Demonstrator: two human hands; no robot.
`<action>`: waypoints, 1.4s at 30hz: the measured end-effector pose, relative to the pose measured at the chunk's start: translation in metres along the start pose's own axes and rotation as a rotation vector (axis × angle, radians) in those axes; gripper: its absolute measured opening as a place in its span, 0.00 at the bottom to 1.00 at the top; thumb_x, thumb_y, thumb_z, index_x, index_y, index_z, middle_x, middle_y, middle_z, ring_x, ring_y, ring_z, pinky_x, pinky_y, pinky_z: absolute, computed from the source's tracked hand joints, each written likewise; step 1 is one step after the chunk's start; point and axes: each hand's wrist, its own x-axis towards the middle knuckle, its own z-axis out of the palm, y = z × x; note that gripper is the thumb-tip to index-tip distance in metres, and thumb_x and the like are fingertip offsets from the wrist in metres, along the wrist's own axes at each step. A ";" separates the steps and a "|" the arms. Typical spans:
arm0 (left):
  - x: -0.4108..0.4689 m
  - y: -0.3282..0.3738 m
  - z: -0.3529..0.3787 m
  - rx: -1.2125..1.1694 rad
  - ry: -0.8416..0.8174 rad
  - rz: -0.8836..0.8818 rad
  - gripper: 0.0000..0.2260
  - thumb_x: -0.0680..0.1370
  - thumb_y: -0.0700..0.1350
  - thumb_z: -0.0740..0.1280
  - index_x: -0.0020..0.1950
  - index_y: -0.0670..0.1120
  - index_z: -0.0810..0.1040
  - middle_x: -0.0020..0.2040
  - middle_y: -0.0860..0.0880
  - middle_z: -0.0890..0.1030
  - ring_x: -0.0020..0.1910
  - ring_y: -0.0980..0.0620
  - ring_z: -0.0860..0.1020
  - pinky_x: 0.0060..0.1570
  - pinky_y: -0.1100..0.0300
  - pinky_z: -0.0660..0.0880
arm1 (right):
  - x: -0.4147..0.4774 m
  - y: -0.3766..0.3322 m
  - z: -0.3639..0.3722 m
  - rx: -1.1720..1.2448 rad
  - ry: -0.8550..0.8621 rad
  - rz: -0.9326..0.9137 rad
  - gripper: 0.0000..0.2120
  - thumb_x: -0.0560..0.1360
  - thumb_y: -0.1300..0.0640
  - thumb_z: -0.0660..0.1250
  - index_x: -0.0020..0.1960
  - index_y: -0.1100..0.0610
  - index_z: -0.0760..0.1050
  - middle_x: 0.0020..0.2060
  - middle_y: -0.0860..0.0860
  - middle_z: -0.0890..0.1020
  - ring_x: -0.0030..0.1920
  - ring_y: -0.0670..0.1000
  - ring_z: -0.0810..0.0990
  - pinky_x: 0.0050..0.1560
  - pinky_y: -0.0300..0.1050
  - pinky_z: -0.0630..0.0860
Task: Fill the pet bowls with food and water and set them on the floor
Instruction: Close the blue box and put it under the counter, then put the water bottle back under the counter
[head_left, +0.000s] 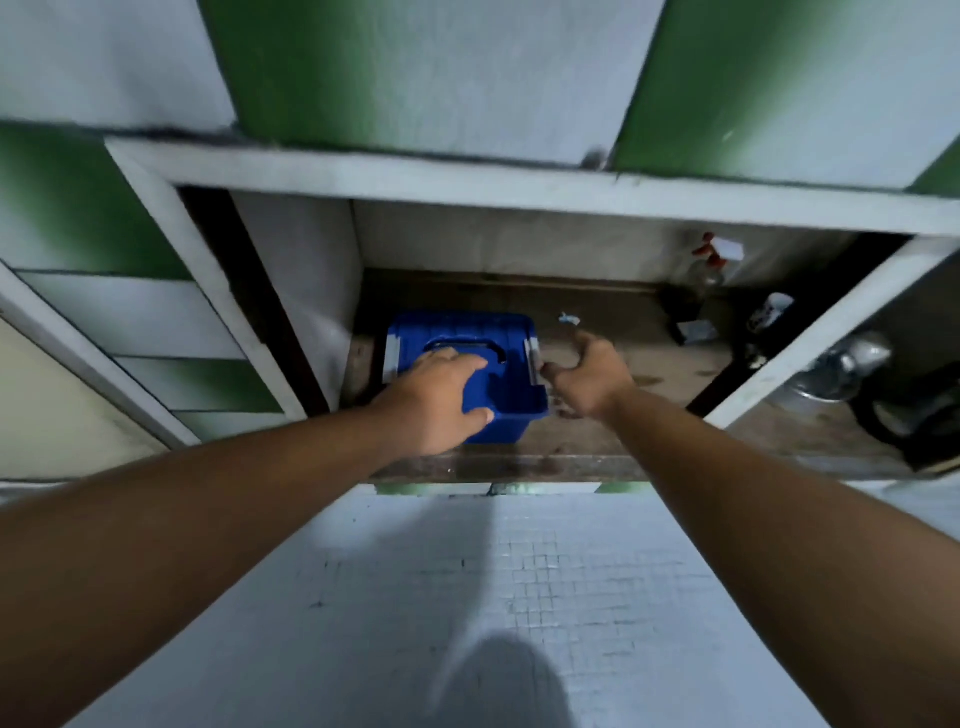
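Note:
A blue plastic box with a lid, a recessed handle and grey side clasps sits inside a low open cabinet, at the left of its shelf. My left hand lies flat on the lid's near left part, fingers spread over the handle recess. My right hand hovers just right of the box, fingers curled and apart, thumb near the right clasp, holding nothing. No pet bowls are in view. What is inside the box is hidden.
The cabinet shelf is dark, worn wood. A spray bottle with a red trigger and small dark items stand at the back right. A metal pot sits in the compartment to the right. Pale tiled floor lies below.

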 end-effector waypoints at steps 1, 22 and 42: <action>-0.008 0.015 -0.010 -0.005 -0.009 0.007 0.32 0.79 0.56 0.69 0.81 0.50 0.62 0.79 0.47 0.64 0.78 0.46 0.61 0.76 0.51 0.61 | -0.008 -0.002 -0.014 0.009 -0.008 -0.003 0.45 0.65 0.36 0.72 0.75 0.56 0.66 0.70 0.55 0.74 0.64 0.57 0.77 0.63 0.54 0.78; -0.142 0.356 -0.362 0.095 -0.099 0.210 0.20 0.79 0.54 0.70 0.70 0.52 0.74 0.59 0.51 0.79 0.56 0.52 0.78 0.60 0.55 0.76 | -0.264 -0.201 -0.413 0.057 0.060 -0.223 0.15 0.75 0.53 0.72 0.61 0.55 0.78 0.51 0.48 0.83 0.49 0.47 0.82 0.55 0.43 0.79; -0.017 0.566 -0.413 0.078 -0.050 0.497 0.22 0.78 0.55 0.71 0.70 0.52 0.74 0.56 0.53 0.78 0.56 0.53 0.78 0.61 0.53 0.75 | -0.245 -0.161 -0.666 0.122 0.445 -0.075 0.19 0.74 0.50 0.73 0.63 0.53 0.77 0.53 0.48 0.82 0.50 0.50 0.82 0.55 0.44 0.78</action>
